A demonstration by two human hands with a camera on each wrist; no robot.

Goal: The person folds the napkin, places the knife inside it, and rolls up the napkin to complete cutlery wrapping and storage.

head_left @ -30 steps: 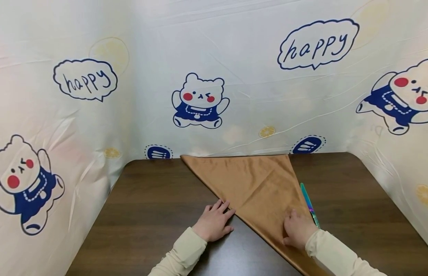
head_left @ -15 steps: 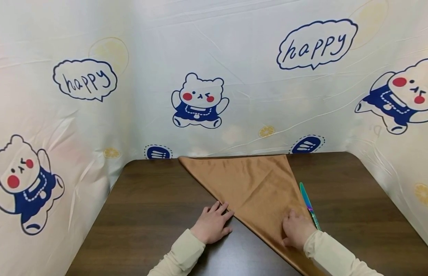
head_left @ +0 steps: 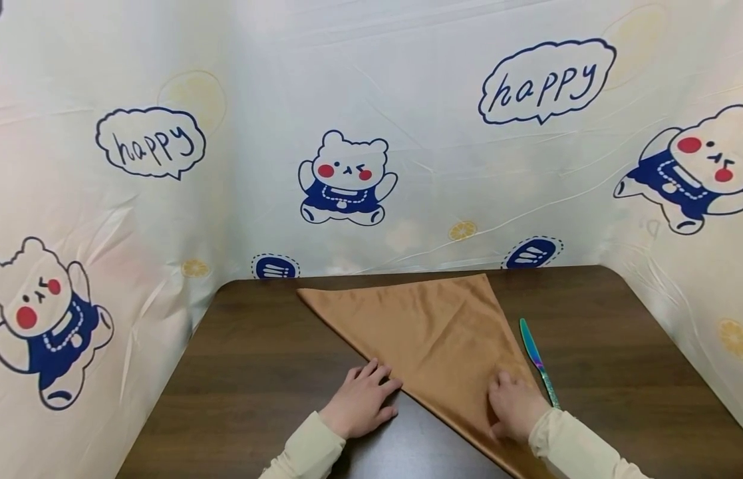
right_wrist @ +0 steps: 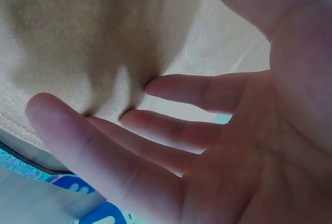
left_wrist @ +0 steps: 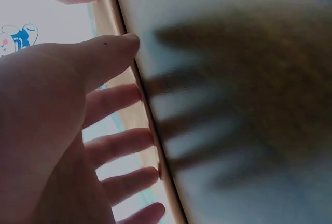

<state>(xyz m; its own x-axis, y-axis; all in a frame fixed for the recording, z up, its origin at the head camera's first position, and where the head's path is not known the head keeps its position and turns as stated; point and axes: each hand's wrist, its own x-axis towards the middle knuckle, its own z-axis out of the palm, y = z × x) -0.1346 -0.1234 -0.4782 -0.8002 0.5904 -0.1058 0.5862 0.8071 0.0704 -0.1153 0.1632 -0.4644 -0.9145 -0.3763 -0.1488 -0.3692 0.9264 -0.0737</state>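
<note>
The wooden surface [head_left: 257,346] is carrying a brown cloth [head_left: 431,332]. The right hand [head_left: 517,404] is pressing fingertips on it, so the cloth is lying below these spread fingers. The left hand [head_left: 359,400] is touching its slanting edge, fingers standing apart. A knife [head_left: 537,356] is lying just beside the right edge.

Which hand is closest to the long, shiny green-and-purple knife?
The right hand, resting on the smooth brown satiny cloth, just beside the knife. The left hand is farther off, at the cloth's slanting left edge.
</note>
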